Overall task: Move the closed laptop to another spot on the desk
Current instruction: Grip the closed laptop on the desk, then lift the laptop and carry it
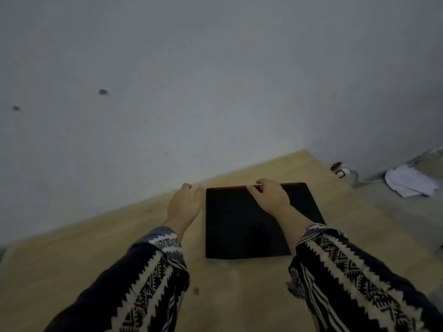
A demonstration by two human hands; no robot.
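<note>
A closed black laptop (239, 226) lies flat on the light wooden desk (96, 255), close to the grey wall. My right hand (269, 195) rests on the lid, its fingers curled over the laptop's far edge. My left hand (184, 202) is beside the laptop's far left corner, fingers apart, with the thumb side touching or almost touching the left edge. Both forearms wear dark patterned sleeves.
The grey wall (191, 92) rises right behind the desk's far edge. Beyond the desk's right corner, on the floor, lie crumpled white paper (410, 180), a white cable and a small dark object (339, 168). Bare desk surface stretches to the left of the laptop.
</note>
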